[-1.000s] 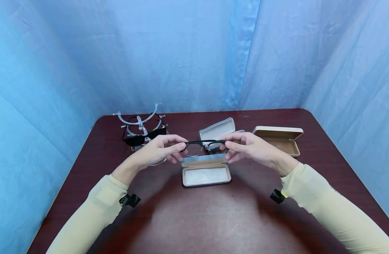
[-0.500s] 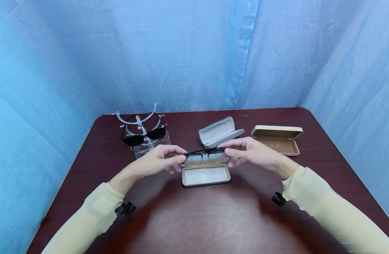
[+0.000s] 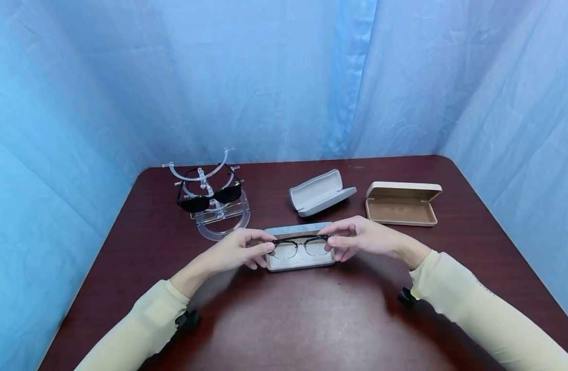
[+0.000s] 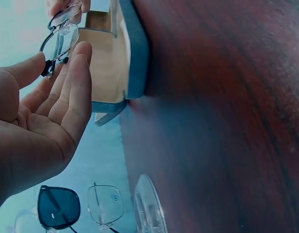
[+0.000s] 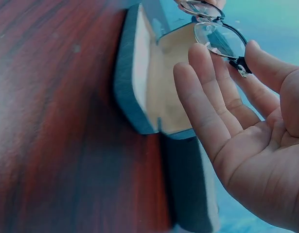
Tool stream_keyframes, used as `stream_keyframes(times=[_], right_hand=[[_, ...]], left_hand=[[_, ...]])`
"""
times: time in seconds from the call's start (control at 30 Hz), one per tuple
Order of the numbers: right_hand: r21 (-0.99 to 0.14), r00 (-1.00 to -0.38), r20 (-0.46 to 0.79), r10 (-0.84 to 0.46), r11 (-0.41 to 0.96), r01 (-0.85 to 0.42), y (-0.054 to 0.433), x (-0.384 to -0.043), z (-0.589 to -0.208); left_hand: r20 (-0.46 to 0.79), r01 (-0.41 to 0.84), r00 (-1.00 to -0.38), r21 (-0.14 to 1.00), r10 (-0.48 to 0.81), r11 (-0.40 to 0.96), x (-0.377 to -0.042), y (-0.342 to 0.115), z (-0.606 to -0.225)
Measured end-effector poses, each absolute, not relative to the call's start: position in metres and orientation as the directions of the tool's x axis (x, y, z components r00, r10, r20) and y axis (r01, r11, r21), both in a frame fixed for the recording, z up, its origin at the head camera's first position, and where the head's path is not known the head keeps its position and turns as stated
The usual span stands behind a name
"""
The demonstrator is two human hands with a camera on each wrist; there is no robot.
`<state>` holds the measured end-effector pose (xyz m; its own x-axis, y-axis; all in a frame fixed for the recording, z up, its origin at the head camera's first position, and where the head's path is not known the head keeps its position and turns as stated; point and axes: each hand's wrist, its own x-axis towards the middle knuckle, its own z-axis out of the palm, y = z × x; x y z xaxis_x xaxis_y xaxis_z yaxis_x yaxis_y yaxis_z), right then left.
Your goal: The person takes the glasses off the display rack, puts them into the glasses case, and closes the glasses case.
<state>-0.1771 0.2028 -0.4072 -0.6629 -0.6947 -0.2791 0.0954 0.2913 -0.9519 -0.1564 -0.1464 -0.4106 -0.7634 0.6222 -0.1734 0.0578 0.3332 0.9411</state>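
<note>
A pair of black-topped eyeglasses [image 3: 301,238] with clear lenses is held level between both hands. My left hand [image 3: 239,251] pinches its left end between thumb and fingers; my right hand [image 3: 364,238] pinches the right end the same way. Below the glasses lies an open blue-grey glasses case [image 3: 302,268], beige inside, with a pale cloth in its base. The glasses overlap the case in the head view. In the left wrist view, the lenses [image 4: 66,39] stand over the case's beige lining [image 4: 108,63]. The right wrist view shows the thumb at the frame's hinge [image 5: 240,65].
A clear display stand [image 3: 202,226] carries dark sunglasses [image 3: 195,204] at the left. Behind the hands, an open grey case [image 3: 321,193] and an open cream case [image 3: 401,208] stand on the dark red table [image 3: 311,319]. Blue curtains [image 3: 265,82] surround the table.
Both hands have moved the glasses down and nearer, from behind the blue-grey case to over its base. The glasses tilted sideways midway and are level again.
</note>
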Motion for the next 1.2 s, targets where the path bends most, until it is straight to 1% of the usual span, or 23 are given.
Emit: stream_keyframes(times=[0.1,0.27,0.33,0.5,0.6,0.77,0.97,1.2], right_hand=[[-0.943,-0.664,-0.282,-0.692,0.327,0.059,0.204,-0.179,-0.414],[-0.921,-0.678,-0.288,-0.676,0.390,0.002,0.206,-0.182,-0.421],[-0.917,-0.678,-0.294,-0.674,0.400,0.000,0.205,-0.183,-0.423],[-0.913,-0.677,-0.294,-0.675,0.407,-0.008,0.203,-0.184,-0.428],[-0.918,-0.664,-0.290,-0.689,0.396,-0.010,0.202,-0.184,-0.432],[-0.926,-0.643,-0.284,-0.711,0.378,-0.008,0.203,-0.183,-0.438],[-0.927,-0.645,-0.276,-0.713,0.374,-0.016,0.203,-0.184,-0.440],[-0.906,-0.652,-0.311,-0.691,0.423,-0.017,0.203,-0.184,-0.442]], left_hand=[[-0.191,0.043,-0.776,0.935,0.601,0.352,-0.157,-0.146,-0.416],[-0.192,0.044,-0.774,0.934,0.603,0.354,-0.157,-0.144,-0.422],[-0.192,0.045,-0.773,0.934,0.604,0.355,-0.158,-0.142,-0.424],[-0.178,0.050,-0.800,0.931,0.572,0.360,-0.161,-0.141,-0.427],[-0.178,0.048,-0.812,0.929,0.555,0.368,-0.162,-0.142,-0.430],[-0.192,0.034,-0.810,0.928,0.554,0.371,-0.164,-0.141,-0.434],[-0.202,0.019,-0.819,0.926,0.537,0.378,-0.164,-0.141,-0.437],[-0.256,-0.014,-0.827,0.900,0.501,0.435,-0.164,-0.139,-0.439]])
